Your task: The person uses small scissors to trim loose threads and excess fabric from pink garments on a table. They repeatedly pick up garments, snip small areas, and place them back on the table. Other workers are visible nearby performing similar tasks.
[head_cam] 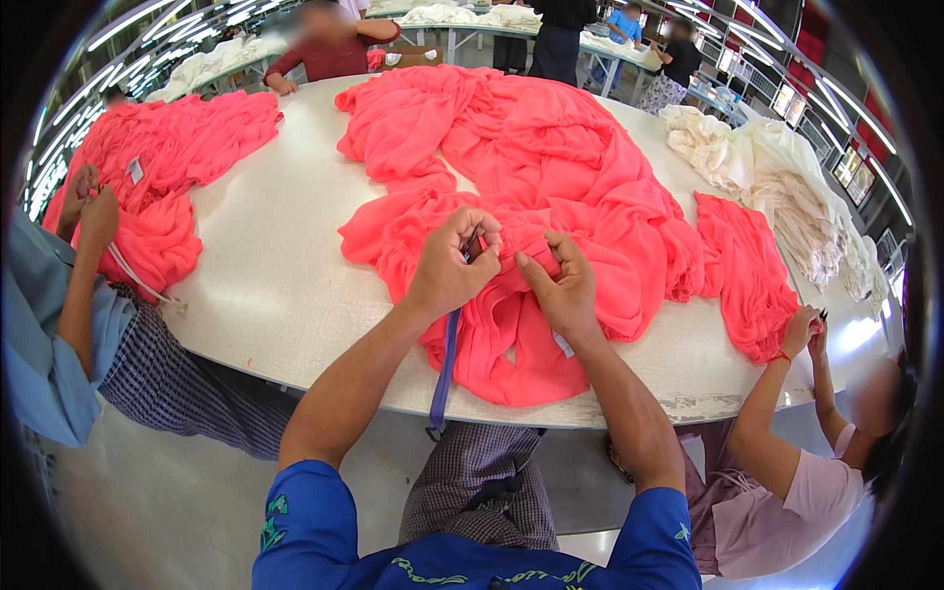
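Observation:
A large heap of bright coral-pink fabric (531, 155) is spread over the table before me. My left hand (461, 258) is closed around a small dark tool (472, 243), perhaps thread snips, mostly hidden by the fingers. A blue strap (445, 369) hangs down from below that hand past the table edge. With thumb and fingers, my right hand (562, 280) pinches a fold of the pink cloth, close to the left fingertips. Beneath my right wrist a white label (563, 344) shows on the cloth.
The pale table (265, 295) has a curved-looking front edge. At left, a person's hands (92, 206) work on another pink pile (184, 147). A person at right holds pink cloth (752, 280) and a small dark tool. Cream fabric (774, 169) lies at far right.

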{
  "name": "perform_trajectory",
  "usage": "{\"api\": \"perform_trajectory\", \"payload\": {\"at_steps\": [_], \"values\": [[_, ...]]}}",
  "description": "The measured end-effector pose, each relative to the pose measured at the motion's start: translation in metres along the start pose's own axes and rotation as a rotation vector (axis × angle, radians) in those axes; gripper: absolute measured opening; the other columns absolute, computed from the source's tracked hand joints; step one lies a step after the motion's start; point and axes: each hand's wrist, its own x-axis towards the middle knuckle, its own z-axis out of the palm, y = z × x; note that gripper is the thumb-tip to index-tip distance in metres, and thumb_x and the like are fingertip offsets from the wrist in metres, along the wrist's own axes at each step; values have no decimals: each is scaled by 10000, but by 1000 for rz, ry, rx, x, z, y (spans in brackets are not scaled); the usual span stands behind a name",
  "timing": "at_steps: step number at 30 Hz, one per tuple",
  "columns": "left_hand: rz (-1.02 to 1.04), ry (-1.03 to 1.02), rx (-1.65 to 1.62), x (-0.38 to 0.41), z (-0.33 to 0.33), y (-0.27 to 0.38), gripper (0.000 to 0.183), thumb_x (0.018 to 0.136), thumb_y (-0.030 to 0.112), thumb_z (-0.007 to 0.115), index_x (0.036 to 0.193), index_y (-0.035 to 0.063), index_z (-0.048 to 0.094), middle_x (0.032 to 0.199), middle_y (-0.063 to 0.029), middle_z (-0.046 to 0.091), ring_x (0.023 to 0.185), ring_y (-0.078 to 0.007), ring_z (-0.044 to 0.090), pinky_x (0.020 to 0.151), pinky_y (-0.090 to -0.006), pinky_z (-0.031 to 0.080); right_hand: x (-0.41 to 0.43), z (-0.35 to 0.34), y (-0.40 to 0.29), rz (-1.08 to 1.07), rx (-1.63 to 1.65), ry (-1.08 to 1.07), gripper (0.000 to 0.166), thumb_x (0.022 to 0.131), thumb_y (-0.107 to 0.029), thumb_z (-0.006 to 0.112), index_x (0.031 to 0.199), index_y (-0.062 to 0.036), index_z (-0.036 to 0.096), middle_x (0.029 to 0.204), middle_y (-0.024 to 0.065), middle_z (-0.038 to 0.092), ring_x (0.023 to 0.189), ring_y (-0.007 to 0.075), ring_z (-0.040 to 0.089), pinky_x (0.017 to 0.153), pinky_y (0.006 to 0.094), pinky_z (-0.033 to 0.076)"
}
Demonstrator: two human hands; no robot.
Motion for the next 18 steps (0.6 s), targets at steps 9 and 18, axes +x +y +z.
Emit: {"api": "perform_trajectory", "payload": {"at_steps": [9, 18], "values": [[3, -40, -110, -1, -4, 0, 137, 858, -49, 623, 940, 46, 568, 814, 59, 542, 615, 25, 407, 529, -159, 339, 2, -2, -1, -16, -13, 14, 291, 912, 4, 642, 1190, 20, 558, 1084, 39, 640, 983, 67, 590, 858, 224, 488], [-17, -8, 129, -3, 3, 3, 107, 860, 70, 730, 902, 48, 634, 735, 85, 548, 608, 26, 411, 535, -159, 342, 6, -5, -2, 10, 105, 49, 386, 904, 32, 632, 1261, 20, 483, 1148, 84, 621, 1042, 115, 600, 892, 246, 497]]}}
